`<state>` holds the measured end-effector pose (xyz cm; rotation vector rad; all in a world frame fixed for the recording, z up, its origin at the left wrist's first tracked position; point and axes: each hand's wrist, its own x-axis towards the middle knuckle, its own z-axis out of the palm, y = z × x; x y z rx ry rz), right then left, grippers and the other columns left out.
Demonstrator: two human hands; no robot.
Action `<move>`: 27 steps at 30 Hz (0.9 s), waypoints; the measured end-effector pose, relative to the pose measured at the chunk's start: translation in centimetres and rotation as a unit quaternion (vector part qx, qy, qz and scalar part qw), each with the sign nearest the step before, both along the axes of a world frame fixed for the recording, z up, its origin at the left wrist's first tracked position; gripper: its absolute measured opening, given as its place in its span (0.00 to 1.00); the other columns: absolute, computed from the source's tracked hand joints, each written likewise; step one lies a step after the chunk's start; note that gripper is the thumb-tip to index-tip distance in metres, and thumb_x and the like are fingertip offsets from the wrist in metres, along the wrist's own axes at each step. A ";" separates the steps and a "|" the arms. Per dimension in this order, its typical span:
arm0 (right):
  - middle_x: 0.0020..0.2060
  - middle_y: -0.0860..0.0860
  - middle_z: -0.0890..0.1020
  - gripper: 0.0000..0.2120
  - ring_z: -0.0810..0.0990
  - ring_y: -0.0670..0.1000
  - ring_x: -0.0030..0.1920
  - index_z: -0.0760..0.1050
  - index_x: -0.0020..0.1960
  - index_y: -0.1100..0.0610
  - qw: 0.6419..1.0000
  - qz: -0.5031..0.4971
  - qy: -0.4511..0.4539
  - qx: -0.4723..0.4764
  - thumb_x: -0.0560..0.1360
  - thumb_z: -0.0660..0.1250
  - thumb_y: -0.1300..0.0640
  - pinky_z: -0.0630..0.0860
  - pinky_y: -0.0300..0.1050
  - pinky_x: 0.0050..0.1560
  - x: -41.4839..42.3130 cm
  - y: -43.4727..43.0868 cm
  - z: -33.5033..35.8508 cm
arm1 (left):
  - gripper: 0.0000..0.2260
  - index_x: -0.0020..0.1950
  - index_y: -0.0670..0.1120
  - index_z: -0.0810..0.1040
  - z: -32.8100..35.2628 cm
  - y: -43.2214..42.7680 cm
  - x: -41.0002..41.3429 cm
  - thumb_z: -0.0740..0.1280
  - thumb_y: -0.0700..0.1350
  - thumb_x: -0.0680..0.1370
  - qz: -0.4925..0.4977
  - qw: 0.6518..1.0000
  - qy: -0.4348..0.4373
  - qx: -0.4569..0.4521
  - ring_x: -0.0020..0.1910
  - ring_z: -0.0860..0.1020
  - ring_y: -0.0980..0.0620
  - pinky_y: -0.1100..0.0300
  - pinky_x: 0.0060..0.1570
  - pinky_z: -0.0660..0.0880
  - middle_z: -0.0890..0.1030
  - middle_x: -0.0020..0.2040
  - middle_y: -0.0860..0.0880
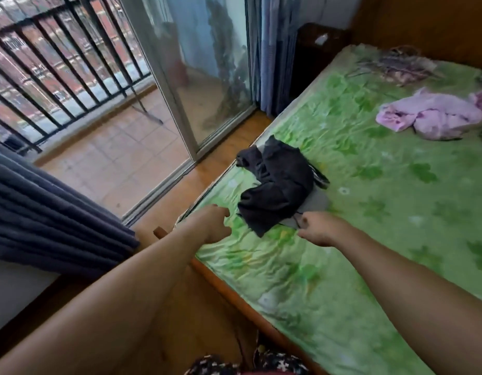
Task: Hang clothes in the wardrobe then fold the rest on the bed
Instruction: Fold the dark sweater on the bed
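A crumpled black garment [277, 182] lies near the left edge of the bed [369, 212], on top of a grey piece of clothing [315, 203]. My left hand [211, 221] hovers just left of the black garment, fingers loosely curled, holding nothing. My right hand [319, 230] is at the near edge of the grey piece, its fingers curled down onto the cloth; whether it grips the cloth is unclear. A crumpled lilac garment [434, 116] lies farther back on the right. The wardrobe is out of view.
The bed has a green leaf-print sheet and a wooden frame. A sliding glass door [207, 77] opens onto a balcony with black railings [58, 71]. Dark curtain [45, 220] hangs at the left. A dark nightstand [318, 52] stands beyond the bed.
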<state>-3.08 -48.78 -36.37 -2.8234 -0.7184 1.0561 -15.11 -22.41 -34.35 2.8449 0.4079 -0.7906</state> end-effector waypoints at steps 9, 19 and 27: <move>0.64 0.57 0.78 0.20 0.77 0.60 0.62 0.72 0.64 0.53 0.998 -0.051 0.023 -0.017 0.77 0.60 0.43 0.76 0.54 0.59 5.1 3.3 -7.0 | 0.24 0.73 0.53 0.69 -7.1 3.2 10.8 0.66 0.52 0.77 -0.060 0.996 0.051 -0.033 0.61 0.77 0.42 0.53 0.54 0.75 0.72 0.67 0.45; 0.65 0.60 0.75 0.20 0.75 0.62 0.64 0.69 0.67 0.53 0.985 -0.160 0.063 -0.021 0.79 0.64 0.45 0.76 0.56 0.60 8.7 8.1 -20.9 | 0.33 0.76 0.47 0.61 -22.6 6.9 20.8 0.70 0.48 0.75 -0.088 0.991 0.080 -0.055 0.58 0.76 0.34 0.45 0.55 0.76 0.70 0.64 0.39; 0.71 0.62 0.67 0.46 0.74 0.64 0.64 0.39 0.81 0.44 0.922 -0.380 -0.066 0.033 0.77 0.68 0.41 0.70 0.56 0.60 13.2 12.6 -29.4 | 0.41 0.79 0.50 0.53 -31.5 8.0 24.6 0.72 0.47 0.72 -0.067 0.992 0.059 -0.085 0.61 0.76 0.35 0.44 0.54 0.77 0.73 0.65 0.39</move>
